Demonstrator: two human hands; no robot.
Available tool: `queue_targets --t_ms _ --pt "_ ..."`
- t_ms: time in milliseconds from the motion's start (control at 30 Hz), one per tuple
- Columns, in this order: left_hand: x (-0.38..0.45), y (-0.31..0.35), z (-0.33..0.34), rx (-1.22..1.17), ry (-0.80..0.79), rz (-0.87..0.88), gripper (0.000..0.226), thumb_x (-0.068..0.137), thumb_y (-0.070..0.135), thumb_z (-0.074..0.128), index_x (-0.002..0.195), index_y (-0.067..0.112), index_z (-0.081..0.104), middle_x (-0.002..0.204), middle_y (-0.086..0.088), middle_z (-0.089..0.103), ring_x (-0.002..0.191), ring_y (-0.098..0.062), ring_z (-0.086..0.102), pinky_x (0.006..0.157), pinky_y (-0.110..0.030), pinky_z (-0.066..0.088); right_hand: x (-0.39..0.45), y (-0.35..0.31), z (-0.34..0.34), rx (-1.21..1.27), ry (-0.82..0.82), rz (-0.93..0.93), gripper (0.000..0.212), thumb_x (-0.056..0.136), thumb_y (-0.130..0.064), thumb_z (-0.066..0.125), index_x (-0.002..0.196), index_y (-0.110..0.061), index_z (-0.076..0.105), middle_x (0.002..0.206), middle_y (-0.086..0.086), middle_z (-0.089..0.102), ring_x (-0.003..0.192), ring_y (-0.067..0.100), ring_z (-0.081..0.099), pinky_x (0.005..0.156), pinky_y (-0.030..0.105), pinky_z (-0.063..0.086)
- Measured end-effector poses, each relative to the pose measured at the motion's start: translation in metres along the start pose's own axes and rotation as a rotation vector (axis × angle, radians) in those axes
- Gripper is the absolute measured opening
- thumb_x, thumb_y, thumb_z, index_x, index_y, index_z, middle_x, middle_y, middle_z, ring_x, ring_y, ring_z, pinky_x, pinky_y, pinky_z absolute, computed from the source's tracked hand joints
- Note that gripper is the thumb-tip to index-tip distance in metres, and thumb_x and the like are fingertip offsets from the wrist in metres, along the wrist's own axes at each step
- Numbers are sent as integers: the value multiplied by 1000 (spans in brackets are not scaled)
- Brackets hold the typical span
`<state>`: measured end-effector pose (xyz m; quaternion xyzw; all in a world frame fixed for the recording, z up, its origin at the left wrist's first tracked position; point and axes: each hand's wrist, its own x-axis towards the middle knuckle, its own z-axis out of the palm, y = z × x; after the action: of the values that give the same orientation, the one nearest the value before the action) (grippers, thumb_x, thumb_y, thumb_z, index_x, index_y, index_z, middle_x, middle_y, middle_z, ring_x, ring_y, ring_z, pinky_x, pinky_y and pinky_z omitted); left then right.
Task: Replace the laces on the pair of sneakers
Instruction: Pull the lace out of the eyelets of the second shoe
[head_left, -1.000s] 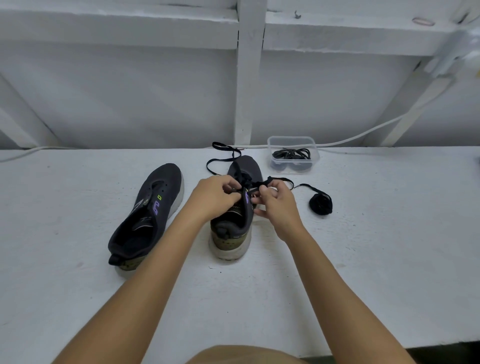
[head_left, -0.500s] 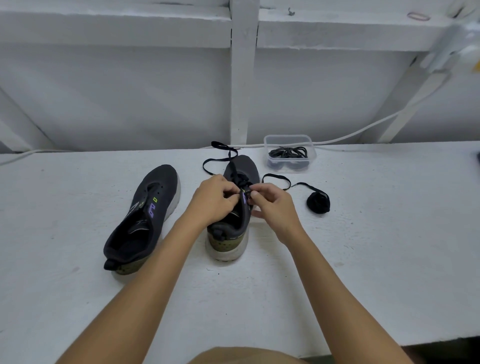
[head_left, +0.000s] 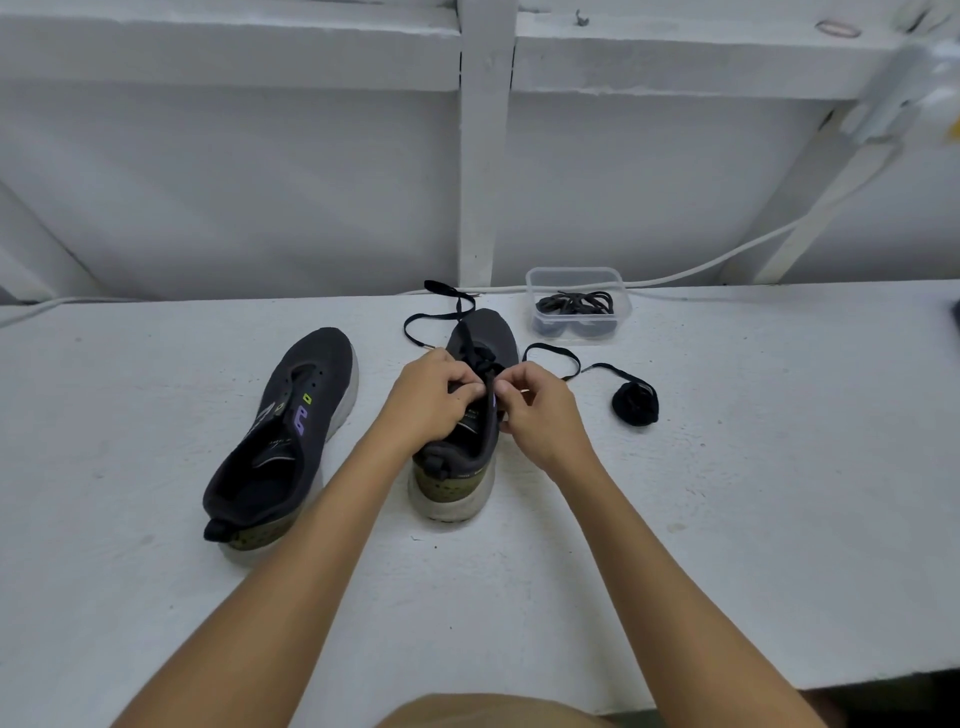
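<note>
Black lace is now drawn closer over the centre sneaker than a second ago: left hand and right hand pinch it at the eyelets. Threading continues; the left-side sneaker remains unlaced on the table.
</note>
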<state>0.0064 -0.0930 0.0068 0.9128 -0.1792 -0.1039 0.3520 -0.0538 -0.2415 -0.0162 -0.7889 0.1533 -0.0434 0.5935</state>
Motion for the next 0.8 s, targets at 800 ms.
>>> queue_targets --t_ms 800 --pt "3 -3 5 -50 -47 -4 12 98 24 62 92 21 73 105 6 59 97 -16 57 83 -25 41 1 -5 2 -120 33 8 20 96 -16 62 79 -24 68 76 -7 71 74 15 68 80 47 60"
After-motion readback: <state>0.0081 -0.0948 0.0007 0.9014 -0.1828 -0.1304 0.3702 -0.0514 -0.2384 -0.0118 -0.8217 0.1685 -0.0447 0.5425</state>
